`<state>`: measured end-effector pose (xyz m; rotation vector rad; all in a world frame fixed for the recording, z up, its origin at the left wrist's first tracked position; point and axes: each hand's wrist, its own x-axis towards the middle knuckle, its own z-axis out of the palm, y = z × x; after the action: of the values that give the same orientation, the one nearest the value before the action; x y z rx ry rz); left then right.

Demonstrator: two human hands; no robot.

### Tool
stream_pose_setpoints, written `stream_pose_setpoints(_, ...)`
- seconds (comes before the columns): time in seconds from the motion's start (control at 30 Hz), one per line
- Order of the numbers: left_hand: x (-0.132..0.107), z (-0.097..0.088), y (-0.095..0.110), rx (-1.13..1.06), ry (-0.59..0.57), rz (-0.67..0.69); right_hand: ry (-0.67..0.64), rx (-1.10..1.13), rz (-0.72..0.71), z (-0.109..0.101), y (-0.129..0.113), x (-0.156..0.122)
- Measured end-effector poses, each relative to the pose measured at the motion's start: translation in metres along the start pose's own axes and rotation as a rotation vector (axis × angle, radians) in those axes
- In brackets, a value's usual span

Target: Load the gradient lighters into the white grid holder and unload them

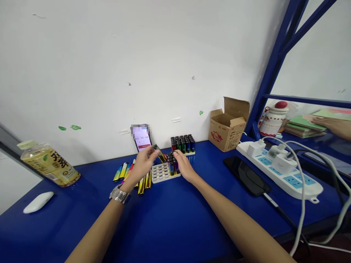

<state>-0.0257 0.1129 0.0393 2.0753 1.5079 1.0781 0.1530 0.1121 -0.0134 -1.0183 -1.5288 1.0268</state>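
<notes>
Slightly raised over the white tray [161,179], my left hand [144,162] pinches a lighter [160,153] with a dark top and a shiny gold body, tilted. My right hand [184,164] curls around the tray's right end, its fingers on the standing lighters [171,167] there; which of them it grips is partly hidden. Blue and purple lighters with black tops fill that end, while holes show at the left end. Beneath and left of my left hand lie several loose gold and multicoloured lighters [141,185].
Behind stands another tray of upright lighters [183,143]. A phone showing a timer [142,138] leans on the wall. Around are a cardboard box [226,131], drink bottle [51,164], white case [38,202], black phone [246,175] and power strip [282,170]. Another person's hand [333,126] rests at right.
</notes>
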Motion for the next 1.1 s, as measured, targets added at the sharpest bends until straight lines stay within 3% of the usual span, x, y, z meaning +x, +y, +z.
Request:
stream_pose_setpoints(0.07,0.01,-0.003,-0.006,0.07,0.096,-0.123,0.006,-0.002,-0.001,0.0,0.0,0.0)
stream_pose_setpoints(0.17,0.021,-0.002,-0.016,0.263,0.11,-0.274,0.012,0.009,-0.023,0.0,0.0,0.0)
stream_pose_setpoints(0.33,0.024,0.012,-0.021,0.378,0.097,-0.313,0.012,0.017,-0.028,0.001,0.0,0.0)
stream_pose_setpoints(0.47,0.022,0.021,-0.018,0.463,0.063,-0.274,0.015,0.019,-0.018,0.001,-0.001,-0.001)
stream_pose_setpoints(0.63,0.014,0.02,-0.005,0.514,0.063,-0.149,0.006,0.038,-0.025,0.0,-0.001,-0.001)
stream_pose_setpoints(0.8,-0.017,0.022,0.02,0.307,0.164,0.104,0.044,0.041,-0.061,0.0,0.002,0.001)
stream_pose_setpoints(0.87,-0.033,0.029,0.026,0.291,0.112,0.203,0.056,0.018,-0.056,0.001,0.003,0.001)
stream_pose_setpoints(1.0,-0.049,0.045,0.028,0.329,0.061,0.253,0.053,0.019,-0.064,0.001,0.002,0.002)
stream_pose_setpoints(1.1,-0.049,0.049,0.025,0.151,0.168,0.153,0.053,0.019,-0.058,0.001,0.003,0.002)
